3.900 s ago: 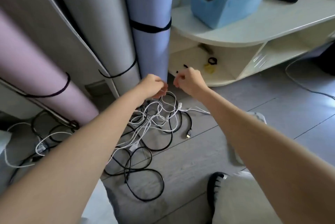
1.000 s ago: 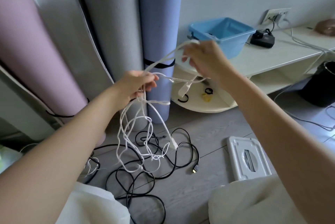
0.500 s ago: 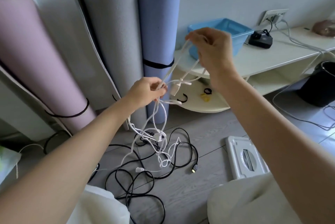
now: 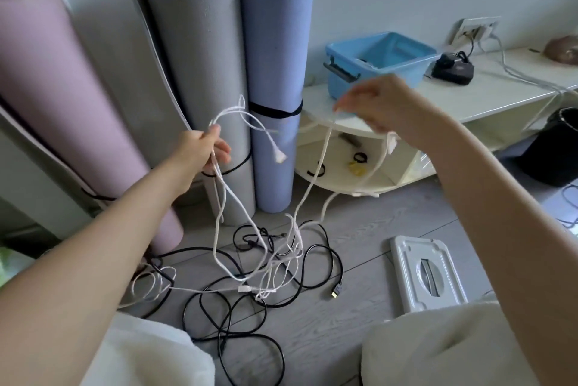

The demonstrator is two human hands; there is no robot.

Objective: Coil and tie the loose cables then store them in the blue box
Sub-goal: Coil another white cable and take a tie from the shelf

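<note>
Nearest the viewer, 2 pale cloth-covered knees (image 4: 438, 345) fill the bottom edge. Just beyond them on the grey wood-plank floor (image 4: 359, 223) lies a tangle of thin black cables (image 4: 231, 307), with a white plastic stand (image 4: 428, 276) at 4 o'clock of the tangle.

2 bare forearms reach forward above the floor. The left hand (image 4: 200, 151), at about 10 o'clock of the tangle, has its fingers curled round several strands of thin white cable (image 4: 231, 198); 1 loop rises above the grip and a white plug end dangles just to its right. The right hand (image 4: 375, 104), blurred, is raised higher at about 1 o'clock and pinches another stretch of the same white cable. From both hands the white strands hang down and trail onto the black tangle, so the white cable is still uncoiled and partly on the floor.

Behind the hands, 3 rolled mats stand upright against the wall: a pink rolled mat (image 4: 56, 98), a grey rolled mat (image 4: 200, 57) and a blue-violet rolled mat (image 4: 275, 51).

At 2 o'clock, farther back, the open blue plastic box (image 4: 353, 85) sits on a cream curved surface (image 4: 488, 88), near a black charger (image 4: 453, 68).
</note>
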